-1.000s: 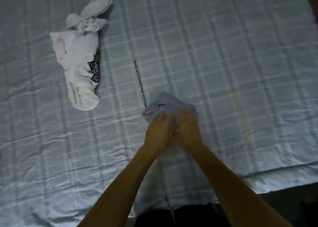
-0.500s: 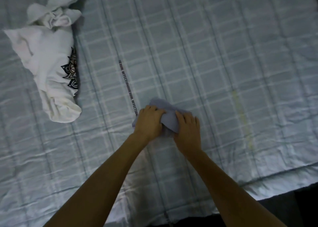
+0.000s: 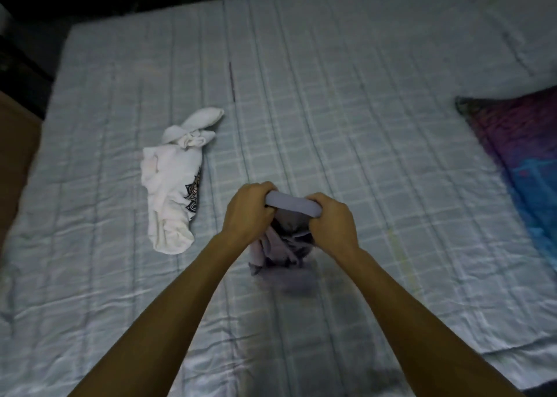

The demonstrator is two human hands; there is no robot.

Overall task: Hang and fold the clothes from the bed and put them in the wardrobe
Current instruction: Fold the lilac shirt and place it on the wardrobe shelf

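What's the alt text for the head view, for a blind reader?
Both hands, left hand and right hand, grip a bunched lavender garment lifted over a checked bedsheet. A crumpled white shirt lies to the left; a purple-blue pillow lies at right.

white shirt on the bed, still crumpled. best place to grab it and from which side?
Probably the knotted bunch at the far end of the white shirt, taken from above. The fabric gathers into a raised lump there, easier to pinch than the flatter body lying on the bed. Both hands are busy holding the lavender garment, so one must let go first.
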